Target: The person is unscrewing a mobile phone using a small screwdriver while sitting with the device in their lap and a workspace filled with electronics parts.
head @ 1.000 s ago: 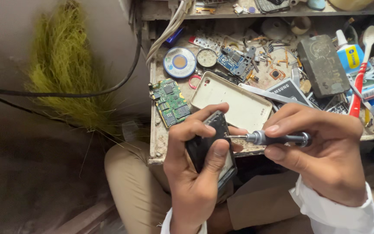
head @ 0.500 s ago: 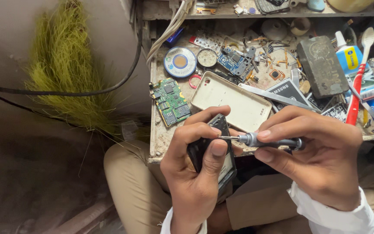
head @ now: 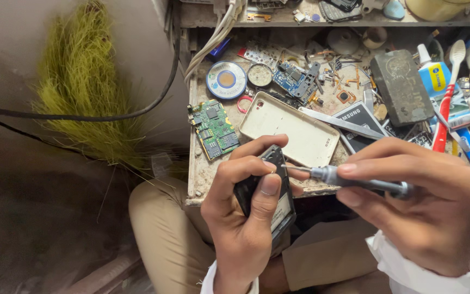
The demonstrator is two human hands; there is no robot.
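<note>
Since the earlier frame, both hands have come slightly lower and nearer the body, and the tool tip now sits closer to the phone's top edge.

From my remote station I record the left hand (head: 246, 218) wrapped firmly around a dark, opened mobile phone (head: 265, 190), thumb on its face and index finger curled over the top, apparently to steady it against the tool. It is held upright just off the near edge of the workbench (head: 205, 174), above the lap.

I note the right hand (head: 425, 201) closed on a slim grey screwdriver (head: 349, 181), fingertips pinched along the shaft as if for fine control; its tip meets the upper right corner of the phone.

On the bench behind, I log a cream phone back cover (head: 292, 128) lying face down just beyond the hands, a green circuit board (head: 214, 128) to its left, a blue circuit board (head: 295, 79) further back, and a round tin (head: 226, 80). At far right, a dark rectangular block (head: 401, 87) and a red toothbrush (head: 447, 103) lie among loose parts, within reach.
</note>
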